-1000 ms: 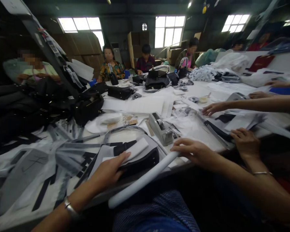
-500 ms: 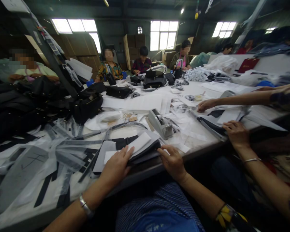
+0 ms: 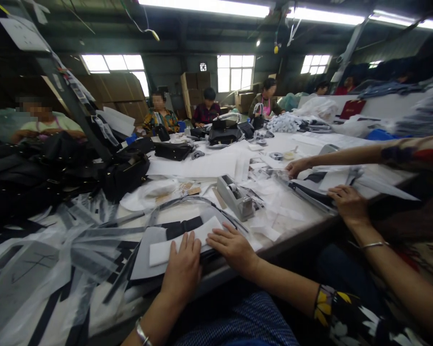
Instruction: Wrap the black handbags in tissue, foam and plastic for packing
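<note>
Lying flat and loose, the left hand (image 3: 183, 264) rests on a white strip (image 3: 160, 253), with its fingers spread and not gripping. The right hand (image 3: 236, 247) is open too, palm down, with its fingers at the other end of the strip. The strip sits on top of a gray sheet (image 3: 141, 259) at the near edge of the table (image 3: 296, 223). A black piece (image 3: 184, 227) shows just behind the strip. A gray tape holder (image 3: 235, 196) stands behind the right hand. Clear plastic strips (image 3: 94, 254) lie in a mess to the left, near a pile of black bags (image 3: 124, 175). On the right, a co-worker's hand (image 3: 348, 204) touches another flat bundle (image 3: 315, 185).
</note>
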Motion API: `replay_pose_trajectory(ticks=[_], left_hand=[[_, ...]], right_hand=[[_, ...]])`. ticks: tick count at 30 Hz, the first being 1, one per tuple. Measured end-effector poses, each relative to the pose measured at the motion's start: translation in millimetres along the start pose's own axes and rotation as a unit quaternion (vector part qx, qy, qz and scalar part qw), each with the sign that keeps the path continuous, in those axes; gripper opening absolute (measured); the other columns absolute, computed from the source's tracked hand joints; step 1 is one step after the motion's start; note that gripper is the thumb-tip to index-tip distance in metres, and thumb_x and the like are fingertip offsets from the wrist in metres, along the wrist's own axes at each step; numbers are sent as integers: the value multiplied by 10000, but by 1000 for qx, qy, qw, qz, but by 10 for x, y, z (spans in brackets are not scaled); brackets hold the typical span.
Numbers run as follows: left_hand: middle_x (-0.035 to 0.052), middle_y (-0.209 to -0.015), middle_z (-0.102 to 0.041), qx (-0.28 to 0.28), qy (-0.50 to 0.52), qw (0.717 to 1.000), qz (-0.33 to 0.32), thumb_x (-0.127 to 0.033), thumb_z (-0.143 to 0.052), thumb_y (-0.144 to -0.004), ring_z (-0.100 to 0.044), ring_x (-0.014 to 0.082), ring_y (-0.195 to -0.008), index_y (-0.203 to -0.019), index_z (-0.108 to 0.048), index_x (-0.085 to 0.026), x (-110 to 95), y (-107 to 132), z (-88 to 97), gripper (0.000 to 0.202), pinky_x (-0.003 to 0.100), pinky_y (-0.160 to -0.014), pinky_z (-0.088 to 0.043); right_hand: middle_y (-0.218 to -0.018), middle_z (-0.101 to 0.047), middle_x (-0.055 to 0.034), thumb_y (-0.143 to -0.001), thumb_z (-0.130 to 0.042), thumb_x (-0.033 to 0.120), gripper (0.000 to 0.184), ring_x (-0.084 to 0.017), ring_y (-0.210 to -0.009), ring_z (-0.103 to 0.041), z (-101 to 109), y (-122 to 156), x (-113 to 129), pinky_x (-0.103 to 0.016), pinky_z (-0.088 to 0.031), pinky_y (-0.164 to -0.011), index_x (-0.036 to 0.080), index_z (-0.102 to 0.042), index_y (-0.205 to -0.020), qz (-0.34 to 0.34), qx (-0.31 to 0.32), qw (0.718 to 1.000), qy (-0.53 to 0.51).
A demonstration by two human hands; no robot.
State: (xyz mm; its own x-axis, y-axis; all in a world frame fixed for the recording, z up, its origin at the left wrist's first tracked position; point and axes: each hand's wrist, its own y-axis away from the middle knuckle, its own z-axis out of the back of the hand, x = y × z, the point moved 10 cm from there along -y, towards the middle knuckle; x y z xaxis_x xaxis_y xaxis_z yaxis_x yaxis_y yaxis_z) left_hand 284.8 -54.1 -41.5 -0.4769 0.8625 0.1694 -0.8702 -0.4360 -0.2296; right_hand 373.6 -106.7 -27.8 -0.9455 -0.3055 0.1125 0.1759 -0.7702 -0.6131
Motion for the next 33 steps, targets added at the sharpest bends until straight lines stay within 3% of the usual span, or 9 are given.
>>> replay_pose_trajectory(ticks=[4,7,9,12,15,19,21,24,33], left_hand=[[172,-1462,-502,-39,-2,999,1,-68,-445,-893,-474,341,-1347,-1443,-464,-182,-2,21,-4,562,551,-1038,-441],[146,-1463,-509,-62,0,998,2,-60,-460,-890,-485,325,-1342,-1475,-426,-230,23,66,-7,610,516,-1042,-453],[138,-1462,-512,-65,0,998,-1,-63,-474,-886,-489,325,-1339,-1474,-431,-227,24,77,-7,611,504,-1044,-456],[157,-1460,-509,-74,4,997,-6,-135,-509,-912,-501,336,-1327,-1460,-451,-206,19,79,28,556,499,-1032,-466],[163,-1460,-508,-82,17,996,-11,-165,-519,-919,-502,338,-1326,-1460,-449,-199,20,86,58,547,496,-1036,-462],[160,-1456,-513,-85,33,996,-13,-160,-504,-927,-503,335,-1325,-1476,-424,-205,45,100,61,556,495,-1041,-462],[170,-1439,-528,-93,38,995,-12,-219,-502,-951,-516,345,-1311,-1471,-428,-202,77,109,75,526,505,-1031,-469],[171,-1445,-519,-106,46,993,-9,-251,-472,-975,-513,348,-1313,-1486,-391,-203,141,135,129,519,513,-1028,-471],[229,-1540,-362,-167,65,983,38,-287,-563,-936,-394,355,-1401,-1563,-99,-134,388,255,257,795,503,-1094,-415]], right_hand=[[-1259,-686,-60,-975,-451,104,387,-279,-1197,-610,268,153,186,-566,-376,-1114,253,-613,-1294,-7,-48,997,-54],[-1131,-725,-62,-969,-472,159,312,-258,-1060,-665,379,397,129,-461,-521,-964,289,-670,-1170,-135,-67,971,-184],[-931,-730,-71,-974,-515,289,196,-248,-852,-699,201,643,-48,-410,-578,-777,265,-693,-1052,-297,-32,907,-296],[-824,-683,-53,-897,-624,502,307,-240,-760,-701,-175,952,-139,-374,-578,-671,201,-669,-936,-477,29,740,-473],[-939,-658,-51,-749,-783,533,408,-228,-966,-668,-278,900,-79,-339,-546,-835,167,-655,-876,-510,26,606,-610],[-942,-622,-15,-636,-894,391,388,-151,-958,-587,-253,681,41,-272,-462,-914,173,-703,-895,-479,-1,519,-708],[-862,-601,8,-606,-909,346,373,-122,-849,-555,-262,634,79,-228,-440,-826,175,-714,-876,-476,-29,514,-713],[-728,-553,31,-627,-891,361,329,-106,-715,-486,-241,589,112,-214,-385,-699,170,-708,-822,-481,-81,544,-683],[-696,-578,34,-706,-833,406,281,-118,-686,-519,-34,166,305,-240,-417,-701,192,-698,-828,-441,-111,595,-662]])
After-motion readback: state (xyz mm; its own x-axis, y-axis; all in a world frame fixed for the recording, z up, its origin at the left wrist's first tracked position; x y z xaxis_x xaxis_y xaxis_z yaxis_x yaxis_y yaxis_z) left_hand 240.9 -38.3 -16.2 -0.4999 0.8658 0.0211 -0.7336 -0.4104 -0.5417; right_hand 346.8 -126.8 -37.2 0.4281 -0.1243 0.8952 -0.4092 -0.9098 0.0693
